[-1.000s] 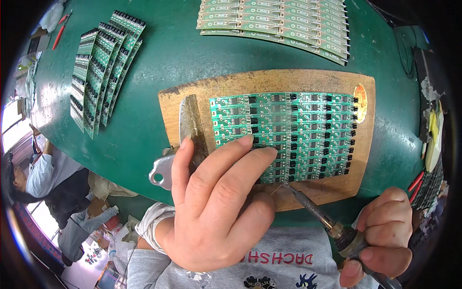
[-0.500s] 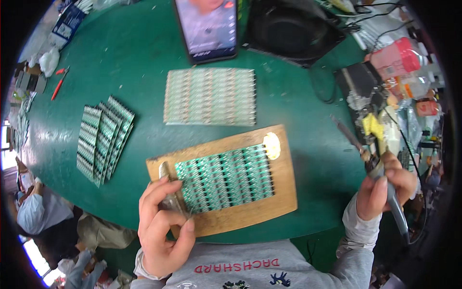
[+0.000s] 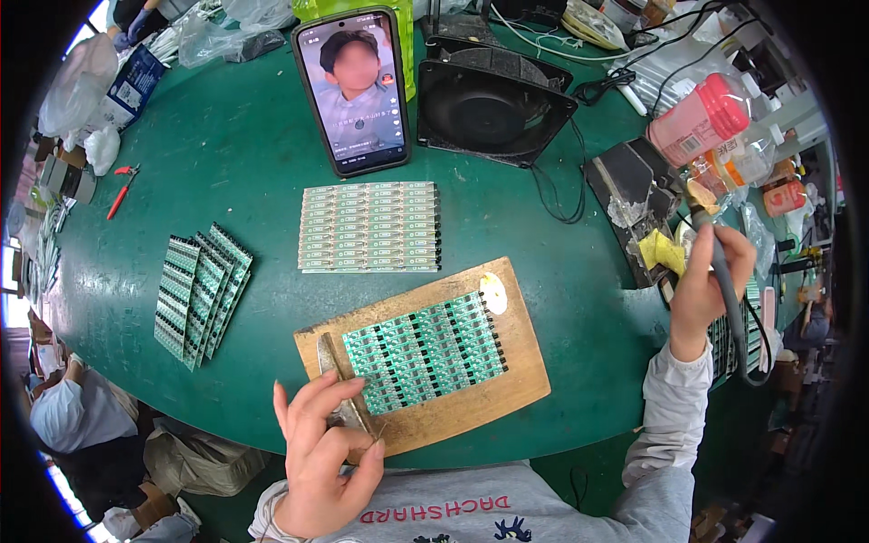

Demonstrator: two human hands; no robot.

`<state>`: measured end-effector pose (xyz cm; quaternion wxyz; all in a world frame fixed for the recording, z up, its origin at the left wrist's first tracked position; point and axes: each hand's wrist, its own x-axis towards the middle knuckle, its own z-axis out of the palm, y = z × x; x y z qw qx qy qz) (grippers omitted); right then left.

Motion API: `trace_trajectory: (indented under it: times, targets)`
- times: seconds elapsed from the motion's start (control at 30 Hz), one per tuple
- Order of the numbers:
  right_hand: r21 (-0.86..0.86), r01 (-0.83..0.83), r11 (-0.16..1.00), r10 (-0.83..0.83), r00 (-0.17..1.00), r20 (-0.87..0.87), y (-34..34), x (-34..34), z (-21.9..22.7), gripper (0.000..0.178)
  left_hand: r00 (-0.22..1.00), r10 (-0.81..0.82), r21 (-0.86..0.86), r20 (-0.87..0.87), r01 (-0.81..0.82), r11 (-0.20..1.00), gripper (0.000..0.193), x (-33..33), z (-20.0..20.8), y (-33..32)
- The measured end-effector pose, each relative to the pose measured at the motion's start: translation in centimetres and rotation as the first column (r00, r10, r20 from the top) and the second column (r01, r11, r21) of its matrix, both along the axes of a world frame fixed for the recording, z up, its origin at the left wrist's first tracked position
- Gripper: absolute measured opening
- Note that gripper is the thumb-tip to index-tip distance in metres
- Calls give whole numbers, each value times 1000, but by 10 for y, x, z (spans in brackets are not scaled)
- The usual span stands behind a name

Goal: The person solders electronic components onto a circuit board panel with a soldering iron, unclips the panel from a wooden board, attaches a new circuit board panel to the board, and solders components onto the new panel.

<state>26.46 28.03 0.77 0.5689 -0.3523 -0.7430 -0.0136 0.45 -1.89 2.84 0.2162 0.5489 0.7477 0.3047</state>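
A green circuit board panel (image 3: 425, 353) with rows of small dark parts lies on a tilted wooden board (image 3: 453, 433). Along the panel's left edge rests a dull, worn metal strip (image 3: 326, 355). The fingers of my left hand (image 3: 326, 452) bend over this strip, and a thin wire-like strand shows near the thumb tip. My right hand (image 3: 701, 290) grips a soldering iron (image 3: 727, 288) by its dark handle, with the cable hanging down. The iron's front end is at the dark soldering stand (image 3: 638, 190), above a yellow sponge (image 3: 663, 252); its tip is hidden.
Behind the wooden board lies a pale panel stack (image 3: 368, 226). Several green panels (image 3: 201, 294) overlap at left, near red-handled cutters (image 3: 122, 193). A phone (image 3: 355, 95) stands at the back beside a black fan (image 3: 489, 104). Bottles (image 3: 701, 122) and cables crowd the right.
My right hand has brought the soldering iron up to the stand, its tip no longer pointing out over the table. My left hand stays at the metal strip. The whole view has shifted.
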Motion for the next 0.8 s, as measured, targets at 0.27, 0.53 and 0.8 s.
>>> trace_trajectory:
  times: [0.27, 0.53, 0.8]
  targets:
    - [3, -53, 999, 53, 998, -30, -17, 5, 1, 18, 992, -115, 289, 46, 97, 952, 17, -2, -6, -6]
    - [-206, -650, 731, 641, 758, -118, -102, -57, 4, 31, 909, -392, 524, -139, 404, 750, 21, 32, -2, 2]
    - [-67, -803, 592, 804, 594, -32, -131, -88, 9, 31, 849, -417, 594, -325, 526, 609, 16, 61, -2, 8]
